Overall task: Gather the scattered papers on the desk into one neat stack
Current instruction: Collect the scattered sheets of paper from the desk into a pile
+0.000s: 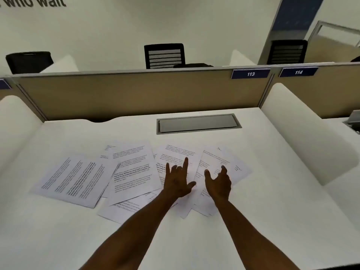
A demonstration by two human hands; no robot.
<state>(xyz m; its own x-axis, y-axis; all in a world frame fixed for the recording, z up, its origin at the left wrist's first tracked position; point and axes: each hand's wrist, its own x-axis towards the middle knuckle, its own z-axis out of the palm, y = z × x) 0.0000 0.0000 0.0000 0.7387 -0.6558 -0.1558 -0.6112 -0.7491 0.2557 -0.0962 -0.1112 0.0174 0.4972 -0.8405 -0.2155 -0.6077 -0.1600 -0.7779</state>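
From up here I see the white desk (253, 221) filling most of the view, closed in at the back by a tan partition (136, 94) and at each side by a rounded white divider, the right divider (303, 133) being the clearer one. Beyond the partition stand three black chairs, with the middle chair (164, 55) directly ahead. Two blue number plates hang on the partition's top edge, the 113 plate (250, 74) and the 114 plate (298, 72).

Set into the desk near the back is a grey cable hatch (197, 123), its lid down.

The papers (134, 172) lie scattered across the middle of the desk, in front of the hatch, overlapping one another at different angles. The leftmost sheet (72, 179) is turned sideways and sits partly apart from the rest; the others fan out toward the right in a loose overlapping spread, with a few corners poking out toward me.

My two bare forearms reach in from the bottom edge. The left hand (178, 182) is over the sheets near the centre of the spread, fingers splayed with the index finger pointing forward, gripping nothing. The right hand (219, 183) is just beside it over the right-hand sheets, fingers curled loosely and thumb apart, also empty. Whether either palm actually presses on the paper I cannot tell.
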